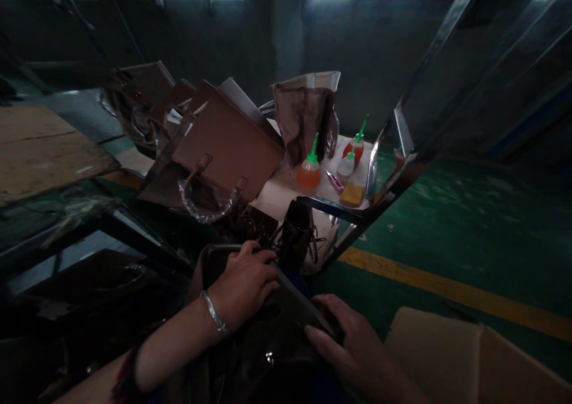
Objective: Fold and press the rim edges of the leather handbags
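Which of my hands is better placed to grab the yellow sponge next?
Probably your right hand: the sponge lies almost straight ahead of it, while your left hand is farther off to the left. Both hands are on the bag, so the right would have to leave it first.

Your left hand (245, 282) lies over the dark bag (277, 326) | your right hand (351, 338) pinches its edge | from it: brown bag (227, 145), 11 o'clock; orange bottle (308, 176), 12; carton (431, 350), 3

Silver wrist bangle (213, 312), dark reddish sleeve edge (126, 375)
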Demonstrator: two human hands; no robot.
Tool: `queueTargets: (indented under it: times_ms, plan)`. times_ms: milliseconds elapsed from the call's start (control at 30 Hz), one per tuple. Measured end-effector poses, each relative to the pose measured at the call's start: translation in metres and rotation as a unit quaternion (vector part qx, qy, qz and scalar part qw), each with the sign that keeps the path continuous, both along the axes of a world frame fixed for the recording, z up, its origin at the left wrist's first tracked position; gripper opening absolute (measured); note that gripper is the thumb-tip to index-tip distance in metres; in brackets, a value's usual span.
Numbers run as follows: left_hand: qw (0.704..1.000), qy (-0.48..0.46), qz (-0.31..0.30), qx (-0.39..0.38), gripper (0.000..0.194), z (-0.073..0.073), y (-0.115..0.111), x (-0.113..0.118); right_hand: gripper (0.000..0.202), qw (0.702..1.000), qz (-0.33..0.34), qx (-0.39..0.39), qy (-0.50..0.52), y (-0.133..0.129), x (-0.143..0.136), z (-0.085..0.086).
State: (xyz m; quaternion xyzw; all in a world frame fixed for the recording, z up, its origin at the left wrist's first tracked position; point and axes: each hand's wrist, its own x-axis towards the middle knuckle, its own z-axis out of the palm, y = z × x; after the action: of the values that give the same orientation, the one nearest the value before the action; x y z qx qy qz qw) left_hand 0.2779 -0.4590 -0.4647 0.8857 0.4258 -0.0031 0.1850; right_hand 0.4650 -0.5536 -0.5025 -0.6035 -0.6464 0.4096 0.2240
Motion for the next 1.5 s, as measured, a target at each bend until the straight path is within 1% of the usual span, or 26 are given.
queueTargets:
  times_ms: [100, 133, 200, 300, 400, 467, 533, 600, 667, 733, 800, 900, 1000, 1133, 1333, 1500]
  plan:
    - [1.0, 0.011, -0.007, 0.008, 0.015, 0.011, -0.013, -0.007, 0.021, 0.999, 0.023, -0.03, 0.005, 0.007, -0.001, -0.004]
    - [1.0, 0.017, -0.01, -0.008, 0.016, 0.015, -0.017, -0.011, 0.02, 0.999, 0.031, -0.034, 0.013, 0.008, -0.001, -0.004]
    - [0.997, 0.032, -0.008, -0.067, 0.018, 0.018, -0.023, -0.017, 0.018, 0.998, 0.044, -0.039, 0.03, 0.011, -0.002, -0.004]
    - [0.988, 0.04, 0.003, -0.147, 0.021, 0.018, -0.027, -0.025, 0.022, 0.995, 0.062, -0.037, 0.062, 0.015, -0.004, -0.001]
    - [0.982, 0.051, 0.003, -0.182, 0.022, 0.015, -0.028, -0.028, 0.029, 0.99, 0.086, -0.048, 0.097, 0.019, -0.006, 0.001]
    - [0.976, 0.06, -0.008, -0.207, 0.022, 0.016, -0.029, -0.029, 0.032, 0.986, 0.1, -0.068, 0.113, 0.023, -0.007, 0.002]
    - [0.969, 0.058, -0.028, -0.237, 0.021, 0.018, -0.031, -0.029, 0.031, 0.981, 0.114, -0.09, 0.126, 0.026, -0.006, 0.001]
    - [0.963, 0.052, -0.037, -0.26, 0.02, 0.021, -0.032, -0.03, 0.025, 0.977, 0.125, -0.107, 0.133, 0.028, -0.006, -0.001]
    - [0.961, 0.051, -0.019, -0.27, 0.02, 0.023, -0.031, -0.031, 0.019, 0.974, 0.13, -0.119, 0.143, 0.028, -0.006, -0.004]
    - [0.961, 0.056, 0.022, -0.269, 0.022, 0.023, -0.029, -0.031, 0.017, 0.968, 0.129, -0.133, 0.168, 0.028, -0.006, -0.006]
    - [0.964, 0.057, 0.057, -0.253, 0.022, 0.02, -0.025, -0.031, 0.017, 0.962, 0.127, -0.145, 0.193, 0.027, -0.007, -0.009]
    - [0.972, 0.055, 0.081, -0.214, 0.022, 0.011, -0.02, -0.03, 0.021, 0.962, 0.122, -0.144, 0.197, 0.026, -0.008, -0.012]
    - [0.978, 0.05, 0.086, -0.182, 0.022, 0.004, -0.015, -0.028, 0.024, 0.971, 0.114, -0.125, 0.166, 0.025, -0.008, -0.015]
    - [0.983, 0.039, 0.085, -0.16, 0.022, 0.0, -0.011, -0.024, 0.025, 0.981, 0.113, -0.096, 0.128, 0.023, -0.008, -0.017]
    - [0.988, 0.031, 0.08, -0.129, 0.019, -0.007, -0.007, -0.02, 0.026, 0.98, 0.118, -0.081, 0.138, 0.02, -0.009, -0.017]
    - [0.988, 0.038, 0.077, -0.126, 0.019, -0.014, -0.005, -0.018, 0.03, 0.98, 0.116, -0.069, 0.146, 0.02, -0.009, -0.02]
